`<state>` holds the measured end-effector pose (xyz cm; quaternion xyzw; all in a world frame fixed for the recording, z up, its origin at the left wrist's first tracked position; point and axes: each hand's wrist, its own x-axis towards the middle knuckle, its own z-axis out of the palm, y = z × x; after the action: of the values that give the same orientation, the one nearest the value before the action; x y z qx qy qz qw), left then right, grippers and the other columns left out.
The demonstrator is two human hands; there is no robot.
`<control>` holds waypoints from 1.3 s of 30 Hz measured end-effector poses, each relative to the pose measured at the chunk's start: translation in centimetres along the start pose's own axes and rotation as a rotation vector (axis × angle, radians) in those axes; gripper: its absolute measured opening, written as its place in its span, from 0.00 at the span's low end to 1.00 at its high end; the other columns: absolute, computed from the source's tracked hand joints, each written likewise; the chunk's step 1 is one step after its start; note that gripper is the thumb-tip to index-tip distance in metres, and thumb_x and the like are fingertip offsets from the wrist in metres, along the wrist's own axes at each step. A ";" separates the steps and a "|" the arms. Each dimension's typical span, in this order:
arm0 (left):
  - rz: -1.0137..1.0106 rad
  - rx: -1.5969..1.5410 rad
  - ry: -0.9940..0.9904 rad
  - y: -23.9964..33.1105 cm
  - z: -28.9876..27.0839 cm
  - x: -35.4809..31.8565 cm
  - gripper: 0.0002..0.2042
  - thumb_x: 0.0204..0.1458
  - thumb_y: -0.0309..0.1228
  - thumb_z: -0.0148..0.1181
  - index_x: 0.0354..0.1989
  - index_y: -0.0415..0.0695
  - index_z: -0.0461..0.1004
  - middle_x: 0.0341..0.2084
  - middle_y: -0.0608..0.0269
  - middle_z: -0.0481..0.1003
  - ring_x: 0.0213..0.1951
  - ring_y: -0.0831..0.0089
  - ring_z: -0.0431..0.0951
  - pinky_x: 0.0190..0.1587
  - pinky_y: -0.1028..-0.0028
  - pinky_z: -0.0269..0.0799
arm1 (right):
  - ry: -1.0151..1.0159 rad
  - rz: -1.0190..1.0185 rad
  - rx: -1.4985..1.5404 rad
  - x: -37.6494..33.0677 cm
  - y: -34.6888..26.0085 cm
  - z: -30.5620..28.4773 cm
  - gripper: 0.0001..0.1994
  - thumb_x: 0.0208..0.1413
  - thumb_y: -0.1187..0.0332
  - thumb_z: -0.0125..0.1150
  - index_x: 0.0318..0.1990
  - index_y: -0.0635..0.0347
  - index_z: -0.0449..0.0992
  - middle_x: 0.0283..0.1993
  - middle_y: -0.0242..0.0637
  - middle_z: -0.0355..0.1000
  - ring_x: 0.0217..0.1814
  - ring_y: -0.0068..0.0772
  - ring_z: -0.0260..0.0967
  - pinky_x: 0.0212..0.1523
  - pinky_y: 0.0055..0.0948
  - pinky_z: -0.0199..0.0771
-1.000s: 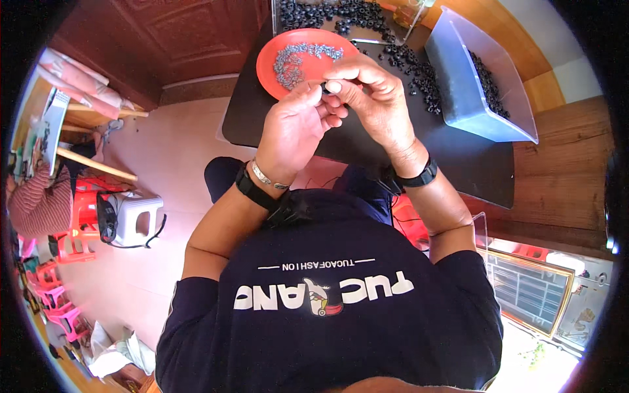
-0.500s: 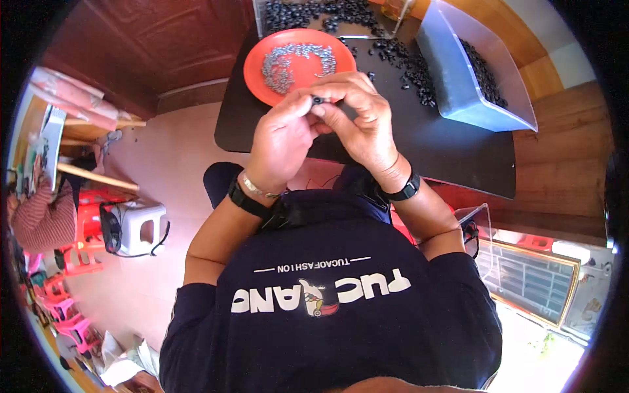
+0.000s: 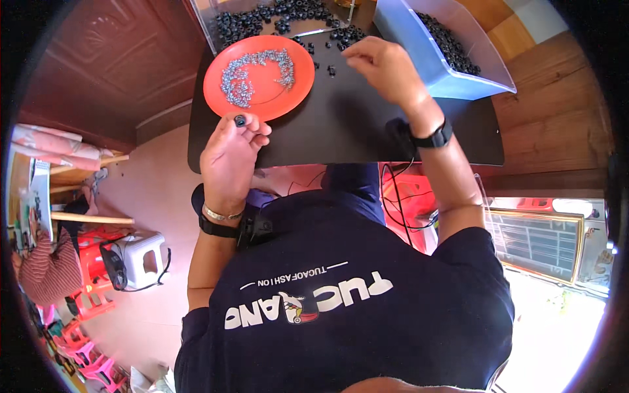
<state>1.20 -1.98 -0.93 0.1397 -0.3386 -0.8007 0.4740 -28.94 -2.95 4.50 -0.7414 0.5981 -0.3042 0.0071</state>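
Note:
My left hand [image 3: 229,154] is at the near edge of the red plate [image 3: 262,82]. Thumb and fingertips pinch a small round black plastic part [image 3: 240,120], which has a hole or recess in its middle. On the plate lies a curved band of small silver metal pieces [image 3: 237,92], too small to name surely. Farther right and forward, my right hand [image 3: 393,72] hangs over the dark table with its fingers bent and drawn together. Whether anything sits between its fingertips is hidden. Its fingertips are close to loose black parts [image 3: 332,70] on the tabletop.
A clear box [image 3: 204,23] with many black parts stands at the far side. Right of it, a translucent blue bin [image 3: 452,82] lies tipped with more black parts inside. Black cables [image 3: 393,203] hang below the dark table [image 3: 314,141]. A white stool [image 3: 147,259] stands at left.
My hands have parted. The left has drawn back left with the black part; the right has gone forward and right toward the loose black parts. The whole view has shifted somewhat.

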 end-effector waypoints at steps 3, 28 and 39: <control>-0.006 -0.044 -0.006 -0.2 -0.2 0.1 0.12 0.61 0.36 0.43 0.39 0.41 0.69 0.35 0.61 0.69 0.42 0.66 0.72 0.45 0.71 0.65 | -0.104 0.114 -0.183 0.8 3.7 0.3 0.10 0.50 0.66 0.60 0.38 0.59 0.79 0.35 0.42 0.75 0.39 0.44 0.73 0.41 0.34 0.73; -0.176 -0.065 -0.047 -2.5 1.1 1.8 0.12 0.60 0.37 0.45 0.38 0.42 0.71 0.37 0.59 0.73 0.39 0.65 0.74 0.43 0.70 0.66 | -0.066 0.212 -0.045 1.3 7.3 2.8 0.08 0.49 0.66 0.57 0.36 0.53 0.79 0.34 0.42 0.77 0.39 0.46 0.74 0.44 0.38 0.73; -0.174 -0.101 -0.050 -2.1 0.4 1.3 0.12 0.60 0.36 0.45 0.38 0.42 0.71 0.37 0.59 0.72 0.40 0.65 0.74 0.43 0.70 0.67 | -0.240 0.181 -0.088 -1.0 6.8 0.3 0.09 0.51 0.67 0.55 0.38 0.58 0.78 0.34 0.41 0.76 0.38 0.41 0.74 0.40 0.34 0.72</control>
<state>-1.15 -2.27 -1.94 0.1243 -0.2961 -0.8583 0.4003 -34.88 -4.05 1.29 -0.7152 0.6700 -0.1851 0.0732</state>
